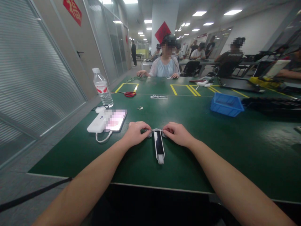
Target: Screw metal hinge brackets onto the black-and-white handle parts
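At frame centre, left hand (137,134) and right hand (178,134) pinch opposite ends of the crosspiece (157,129) topping a black-faced white stick (159,145), apparently an aligning step calling for level, even fingers.

Yellow character 福 on red sign (73,12), bottle label (102,89) too blurred to read
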The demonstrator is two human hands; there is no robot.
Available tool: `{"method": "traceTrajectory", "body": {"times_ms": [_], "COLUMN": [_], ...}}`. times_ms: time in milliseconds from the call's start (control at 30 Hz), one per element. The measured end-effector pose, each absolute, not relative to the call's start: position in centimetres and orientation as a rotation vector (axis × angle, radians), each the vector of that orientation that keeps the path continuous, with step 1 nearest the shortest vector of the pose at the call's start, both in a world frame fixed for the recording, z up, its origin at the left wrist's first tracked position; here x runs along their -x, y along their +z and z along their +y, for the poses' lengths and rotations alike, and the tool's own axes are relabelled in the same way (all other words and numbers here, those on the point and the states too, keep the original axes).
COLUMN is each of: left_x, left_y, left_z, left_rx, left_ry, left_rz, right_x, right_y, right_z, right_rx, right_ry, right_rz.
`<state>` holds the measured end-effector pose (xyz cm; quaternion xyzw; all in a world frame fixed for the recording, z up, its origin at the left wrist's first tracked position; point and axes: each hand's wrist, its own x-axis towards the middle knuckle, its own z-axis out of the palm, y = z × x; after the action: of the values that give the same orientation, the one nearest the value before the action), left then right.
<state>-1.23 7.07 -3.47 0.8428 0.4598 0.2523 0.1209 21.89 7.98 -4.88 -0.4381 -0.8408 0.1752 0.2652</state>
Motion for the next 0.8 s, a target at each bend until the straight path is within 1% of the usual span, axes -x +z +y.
{"method": "traceTrajectory", "body": {"times_ms": [333,567,800], "left_x": [1.28,1.23,1.25], "left_y": [-3.64,-3.42,-3.75], "left_z": [7.21,7.01,7.22], "left_rx": [-2.489,-2.520,-2.482], "left_ry": [0.666,0.729,0.678], "left_rz": [1.401,1.343,1.406], "right_x": [-21.95,-21.90,-21.89], "right_y": [-5.02,-4.90,-4.95], "right_z": [8.09,7.99,8.03], "right_rx": [1.171,1.167,1.171], "right_ry": [0.468,0.460,0.459], "right_rz": [-2.278,-2.275,-2.275]}}
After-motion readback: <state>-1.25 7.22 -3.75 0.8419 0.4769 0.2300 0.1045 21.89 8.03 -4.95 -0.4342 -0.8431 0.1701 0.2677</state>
